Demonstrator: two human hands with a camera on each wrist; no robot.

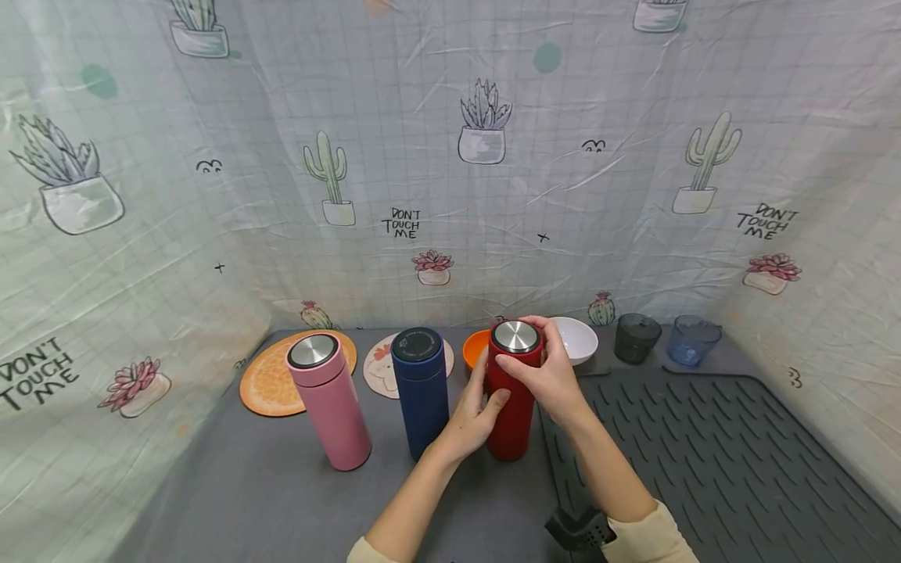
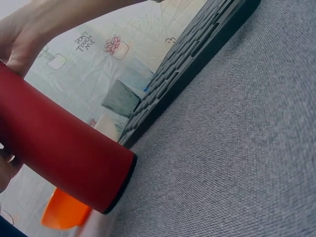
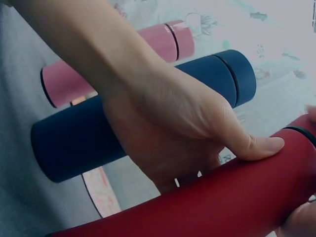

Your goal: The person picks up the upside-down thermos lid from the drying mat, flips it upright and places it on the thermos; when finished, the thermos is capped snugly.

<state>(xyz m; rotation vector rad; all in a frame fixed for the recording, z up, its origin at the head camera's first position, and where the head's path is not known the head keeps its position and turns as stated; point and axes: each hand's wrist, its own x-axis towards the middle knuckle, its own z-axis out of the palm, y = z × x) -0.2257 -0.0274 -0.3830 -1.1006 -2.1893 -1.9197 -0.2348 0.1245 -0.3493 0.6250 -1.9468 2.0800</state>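
Note:
A red flask [image 1: 511, 407] with a steel-topped lid [image 1: 516, 336] stands upright on the grey table [image 1: 267, 485]. My left hand [image 1: 473, 417] grips its body from the left, thumb across the front. My right hand [image 1: 545, 375] curls round its lid and upper part. In the left wrist view the red flask [image 2: 59, 148] rests with its base on the cloth. The right wrist view shows my left hand [image 3: 182, 128] wrapped round the red flask [image 3: 217, 202]. A navy flask [image 1: 421, 389] and a pink flask [image 1: 328, 399] stand upright to the left.
Behind stand an orange-slice mat [image 1: 271, 383], a round coaster [image 1: 380, 367], an orange bowl [image 1: 475, 348], a white bowl [image 1: 576, 338], a dark cup [image 1: 637, 337] and a blue cup [image 1: 693, 339]. A ribbed dark mat [image 1: 704, 461] covers the right side. Printed cloth walls enclose the table.

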